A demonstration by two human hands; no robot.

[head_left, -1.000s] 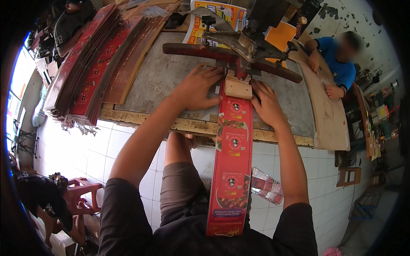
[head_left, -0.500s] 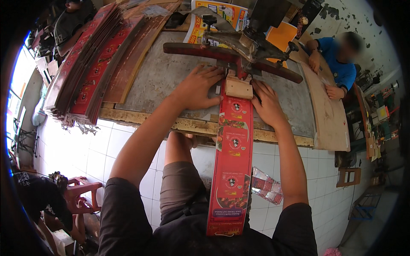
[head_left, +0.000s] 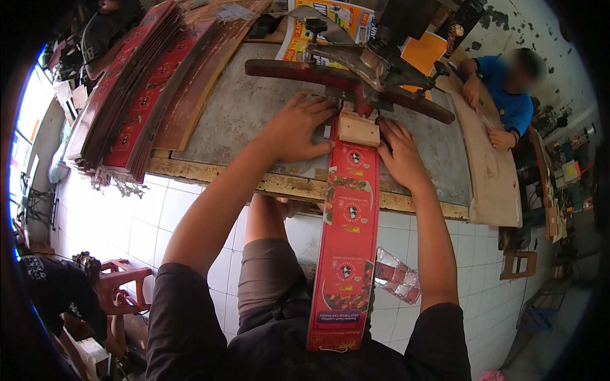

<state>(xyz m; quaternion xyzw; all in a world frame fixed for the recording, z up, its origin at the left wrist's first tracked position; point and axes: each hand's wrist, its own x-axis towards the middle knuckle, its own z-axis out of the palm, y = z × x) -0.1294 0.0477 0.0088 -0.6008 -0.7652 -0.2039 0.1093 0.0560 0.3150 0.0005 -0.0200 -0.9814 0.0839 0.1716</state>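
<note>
A long red printed strip (head_left: pixel 345 254) runs from the worktable back toward my torso, overhanging the near edge. Its far end goes under a pale wooden block (head_left: pixel 358 130), beneath a press with a dark red crossbar (head_left: pixel 305 71). My left hand (head_left: pixel 297 130) lies flat on the table to the left of the strip, fingers stretched out, thumb at the strip's edge. On the other side, my right hand (head_left: pixel 401 152) rests with fingers extended along the block and the strip's right edge. Neither hand is wrapped round anything.
Stacks of red printed sheets (head_left: pixel 136 120) lie at the table's left. Colourful printed paper (head_left: pixel 330 25) sits behind the press. A person in a blue shirt (head_left: pixel 508 95) is at the right beside a wooden board (head_left: pixel 476 171). A red plastic stool (head_left: pixel 124 286) stands lower left.
</note>
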